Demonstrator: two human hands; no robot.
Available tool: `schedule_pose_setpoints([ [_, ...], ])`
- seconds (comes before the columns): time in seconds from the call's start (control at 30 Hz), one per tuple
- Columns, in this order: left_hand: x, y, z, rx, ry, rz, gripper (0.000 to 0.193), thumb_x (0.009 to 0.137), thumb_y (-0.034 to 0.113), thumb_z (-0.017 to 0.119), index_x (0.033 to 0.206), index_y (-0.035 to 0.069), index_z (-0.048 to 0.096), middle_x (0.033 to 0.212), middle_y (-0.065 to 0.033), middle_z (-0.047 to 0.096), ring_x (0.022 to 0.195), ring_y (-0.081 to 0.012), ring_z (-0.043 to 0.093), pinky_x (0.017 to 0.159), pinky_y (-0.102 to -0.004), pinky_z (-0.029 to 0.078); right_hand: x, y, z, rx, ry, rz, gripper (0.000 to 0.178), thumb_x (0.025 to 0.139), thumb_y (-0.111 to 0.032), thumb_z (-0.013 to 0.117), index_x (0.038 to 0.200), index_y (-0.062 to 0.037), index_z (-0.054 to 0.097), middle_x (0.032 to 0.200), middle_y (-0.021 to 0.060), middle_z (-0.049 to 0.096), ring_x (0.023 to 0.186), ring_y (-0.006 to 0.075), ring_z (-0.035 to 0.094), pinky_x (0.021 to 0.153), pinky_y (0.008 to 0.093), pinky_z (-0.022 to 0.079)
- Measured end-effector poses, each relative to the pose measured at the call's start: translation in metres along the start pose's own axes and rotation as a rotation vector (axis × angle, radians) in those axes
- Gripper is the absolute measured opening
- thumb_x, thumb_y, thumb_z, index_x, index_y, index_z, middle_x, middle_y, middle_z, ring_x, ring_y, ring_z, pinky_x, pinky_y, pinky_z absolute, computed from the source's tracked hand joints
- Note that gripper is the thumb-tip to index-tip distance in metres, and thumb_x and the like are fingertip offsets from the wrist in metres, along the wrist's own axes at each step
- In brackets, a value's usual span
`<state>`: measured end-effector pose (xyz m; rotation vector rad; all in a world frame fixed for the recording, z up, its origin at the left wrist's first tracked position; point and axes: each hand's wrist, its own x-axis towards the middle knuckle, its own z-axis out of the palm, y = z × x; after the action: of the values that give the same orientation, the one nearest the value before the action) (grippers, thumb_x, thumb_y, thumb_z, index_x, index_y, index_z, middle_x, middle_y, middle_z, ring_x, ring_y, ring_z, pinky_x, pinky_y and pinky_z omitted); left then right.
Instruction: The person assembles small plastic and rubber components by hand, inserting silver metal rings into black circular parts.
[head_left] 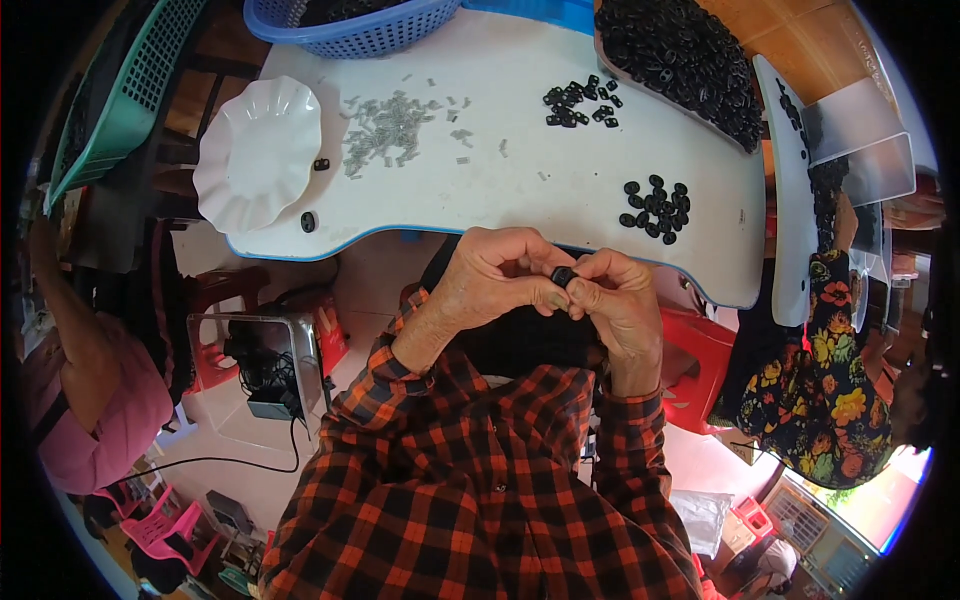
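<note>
While pinching 1 part [563, 275] between left hand [490, 275] and right hand [622, 305], with fingertips [583, 293] closed on it, probably for steadiness; held near table [420, 205]; with bits [388, 132] and ovals [666, 208] heaped apart, likely for reach.

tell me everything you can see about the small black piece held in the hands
The small black piece looks dark and compact with a rounded outline, perhaps plastic. The left hand and right hand pinch it between thumbs and fingers, just off the near edge of the white table. Fingers cover much of it, so its full shape and exact tilt can't be told.
</note>
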<state>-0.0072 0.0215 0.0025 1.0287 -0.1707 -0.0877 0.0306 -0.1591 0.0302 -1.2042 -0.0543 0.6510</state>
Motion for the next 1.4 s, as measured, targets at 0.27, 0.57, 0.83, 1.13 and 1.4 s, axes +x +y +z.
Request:
schedule_pose_setpoints([
  [0.27, 0.000, 0.002, 0.000, -0.018, -0.045, -0.038, 0.019, 0.076, -0.004, 0.070, 0.093, -0.006, 0.062, 0.080, -0.0118, 0.067, 0.067, -0.0146, 0.066, 0.058, -0.0245, 0.056, 0.000, 0.001, -0.005, 0.124, -0.085, 0.083, 0.013, 0.076, -0.001, 0.072, 0.079, 0.0029, 0.061, 0.071, 0.0090, 0.062, 0.057, 0.0115, 0.056, 0.052, 0.0218, 0.045],
  [0.57, -0.005, 0.009, 0.009, 0.005, -0.105, -0.062, 0.021, 0.071, -0.003, 0.074, 0.089, -0.007, 0.064, 0.075, -0.0121, 0.066, 0.065, -0.0164, 0.067, 0.055, -0.0253, 0.056, -0.008, -0.005, -0.005, 0.185, -0.179, 0.211, 0.014, 0.075, 0.002, 0.072, 0.075, 0.0019, 0.058, 0.072, 0.0097, 0.060, 0.054, 0.0119, 0.055, 0.049, 0.0216, 0.044],
  [0.83, -0.004, 0.014, 0.010, -0.046, -0.023, -0.001, 0.024, 0.074, -0.006, 0.072, 0.095, -0.007, 0.062, 0.077, -0.0119, 0.066, 0.066, -0.0154, 0.066, 0.058, -0.0249, 0.055, -0.007, 0.001, 0.005, 0.189, -0.104, 0.066, 0.013, 0.080, -0.002, 0.069, 0.085, 0.0021, 0.058, 0.075, 0.0088, 0.061, 0.058, 0.0121, 0.056, 0.053, 0.0219, 0.046],
  [1.13, -0.010, 0.013, 0.003, 0.030, 0.023, 0.029, 0.028, 0.077, -0.008, 0.068, 0.105, -0.006, 0.060, 0.085, -0.0100, 0.065, 0.071, -0.0134, 0.064, 0.063, -0.0245, 0.056, -0.008, 0.004, 0.017, 0.105, -0.027, -0.009, 0.014, 0.086, -0.010, 0.065, 0.088, 0.0023, 0.059, 0.077, 0.0072, 0.062, 0.064, 0.0108, 0.056, 0.058, 0.0220, 0.046],
  [1.4, -0.006, 0.026, -0.005, 0.098, 0.224, -0.083, 0.027, 0.084, -0.001, 0.063, 0.110, -0.004, 0.058, 0.082, -0.0016, 0.058, 0.071, -0.0085, 0.062, 0.062, -0.0215, 0.055, -0.011, 0.013, 0.026, -0.131, 0.162, -0.030, 0.012, 0.085, -0.009, 0.065, 0.088, 0.0021, 0.061, 0.078, 0.0066, 0.063, 0.062, 0.0083, 0.055, 0.058, 0.0203, 0.045],
])
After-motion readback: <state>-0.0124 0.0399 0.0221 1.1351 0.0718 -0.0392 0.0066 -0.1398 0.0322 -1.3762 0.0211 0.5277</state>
